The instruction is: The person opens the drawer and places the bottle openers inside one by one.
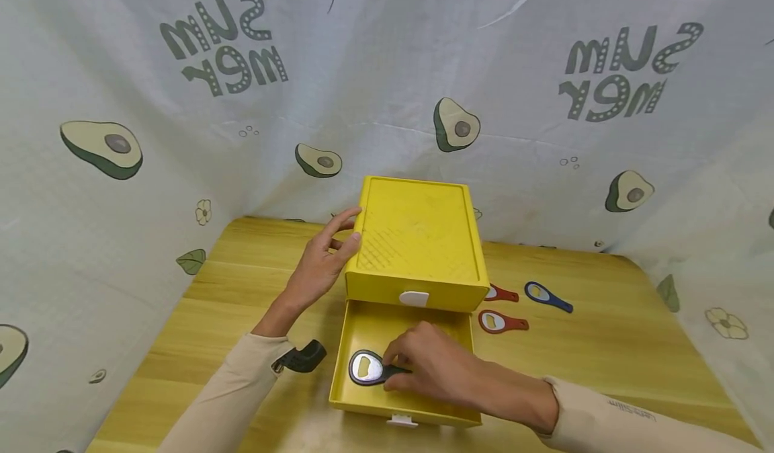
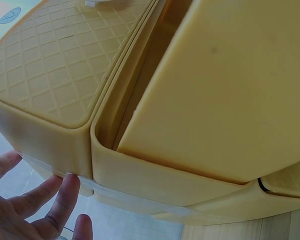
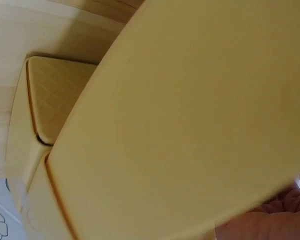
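A yellow drawer box point(image 1: 419, 243) stands on the wooden table, its lower drawer point(image 1: 369, 322) pulled out toward me. My left hand point(image 1: 323, 259) rests with straight fingers against the box's left side; in the left wrist view its fingertips point(image 2: 65, 192) touch the box wall point(image 2: 155, 175). My right hand point(image 1: 429, 365) is inside the drawer and pinches the handle of a black bottle opener point(image 1: 365, 367) lying on the drawer floor. The right wrist view shows only yellow plastic point(image 3: 180, 130) up close and a bit of the right hand point(image 3: 270, 225).
Right of the box lie two red bottle openers point(image 1: 500, 321) point(image 1: 500, 295) and a blue one point(image 1: 547, 296) on the table point(image 1: 605, 345). An avocado-print cloth point(image 1: 181, 137) walls in the back and both sides. A black wrist-camera strap point(image 1: 302, 357) sits on my left forearm.
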A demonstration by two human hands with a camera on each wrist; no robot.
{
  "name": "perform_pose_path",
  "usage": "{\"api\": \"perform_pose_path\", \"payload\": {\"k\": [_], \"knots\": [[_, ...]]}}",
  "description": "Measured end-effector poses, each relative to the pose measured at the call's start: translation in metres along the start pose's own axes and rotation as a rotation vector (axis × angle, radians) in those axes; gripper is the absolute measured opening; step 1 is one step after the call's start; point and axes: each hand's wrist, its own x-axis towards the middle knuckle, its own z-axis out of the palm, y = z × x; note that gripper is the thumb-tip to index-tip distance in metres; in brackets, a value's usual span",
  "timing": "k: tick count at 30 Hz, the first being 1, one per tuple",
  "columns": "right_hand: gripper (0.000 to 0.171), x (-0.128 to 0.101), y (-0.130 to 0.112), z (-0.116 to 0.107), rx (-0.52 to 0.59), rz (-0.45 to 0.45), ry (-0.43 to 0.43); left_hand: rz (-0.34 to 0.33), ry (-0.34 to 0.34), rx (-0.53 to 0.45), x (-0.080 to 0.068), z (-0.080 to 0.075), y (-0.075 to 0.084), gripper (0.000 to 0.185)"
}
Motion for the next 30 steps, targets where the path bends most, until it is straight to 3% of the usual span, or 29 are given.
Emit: {"api": "perform_pose_path", "payload": {"k": [9,18,30], "knots": [[0.01,-0.02,0.003,-0.019,0.03,-0.001,0.046,0.004,-0.003,-0.006,0.0,0.0,0.002,0.05],[0.011,-0.047,0.013,-0.032,0.021,0.008,0.191,-0.002,-0.001,-0.004,0.0,0.001,-0.001,0.05],[0.016,-0.088,0.037,-0.051,-0.003,0.147,0.352,-0.002,-0.006,-0.009,0.0,0.001,0.001,0.05]]}}
